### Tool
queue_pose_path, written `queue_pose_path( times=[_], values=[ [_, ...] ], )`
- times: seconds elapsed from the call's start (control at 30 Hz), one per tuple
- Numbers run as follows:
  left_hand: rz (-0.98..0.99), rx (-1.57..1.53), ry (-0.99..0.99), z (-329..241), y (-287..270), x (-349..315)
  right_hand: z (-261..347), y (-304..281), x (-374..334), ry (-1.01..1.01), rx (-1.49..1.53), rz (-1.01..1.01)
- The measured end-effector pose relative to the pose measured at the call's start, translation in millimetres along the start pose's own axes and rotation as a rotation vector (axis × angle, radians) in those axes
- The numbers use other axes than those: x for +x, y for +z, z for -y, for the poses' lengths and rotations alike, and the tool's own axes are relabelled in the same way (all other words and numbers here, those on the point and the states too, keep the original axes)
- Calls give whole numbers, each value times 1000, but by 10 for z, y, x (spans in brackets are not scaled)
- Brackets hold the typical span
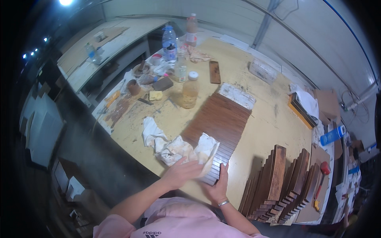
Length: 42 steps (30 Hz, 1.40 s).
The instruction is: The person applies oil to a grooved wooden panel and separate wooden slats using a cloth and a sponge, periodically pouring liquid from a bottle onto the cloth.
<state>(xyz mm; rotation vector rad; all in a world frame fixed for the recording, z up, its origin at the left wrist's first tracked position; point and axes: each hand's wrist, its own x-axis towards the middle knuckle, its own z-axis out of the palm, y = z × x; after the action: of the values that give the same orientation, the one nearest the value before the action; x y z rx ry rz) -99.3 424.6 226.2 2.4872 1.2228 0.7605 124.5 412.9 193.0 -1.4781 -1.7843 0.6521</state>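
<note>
Left fingers (193, 168) extend rightward; right fingers (224, 173) point forward.

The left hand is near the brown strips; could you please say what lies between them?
In the head view, a stained white cloth lies between the left hand and the brown strips.

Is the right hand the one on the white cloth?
No, the left hand is on the stained white cloth, while the right hand is at the near end of the brown strips.
</note>
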Motion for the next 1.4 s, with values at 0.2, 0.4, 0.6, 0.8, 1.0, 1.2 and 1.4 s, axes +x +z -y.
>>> queue_pose_path(
  times=[0.2,0.4,0.6,0.8,1.0,1.2,1.4],
  values=[
    [15,-46,-25,106,98,-60,113,-36,45,105,94,104],
    [-243,-962,-560,180,-140,-37,-28,71,-21,142,131,68],
    [-368,-1262,-607,204,-919,23,33,55,-27,212,196,24],
    [-431,-1289,-561,310,-1062,-100,61,85,-42,170,258,19],
    [-330,-1308,-647,337,-887,-174,147,110,-32,217,231,-2],
    [-231,-1076,-630,523,-512,-254,97,154,-12,173,226,4],
    [-19,-952,-658,608,-584,-230,-185,109,-31,114,84,20]
  ],
)
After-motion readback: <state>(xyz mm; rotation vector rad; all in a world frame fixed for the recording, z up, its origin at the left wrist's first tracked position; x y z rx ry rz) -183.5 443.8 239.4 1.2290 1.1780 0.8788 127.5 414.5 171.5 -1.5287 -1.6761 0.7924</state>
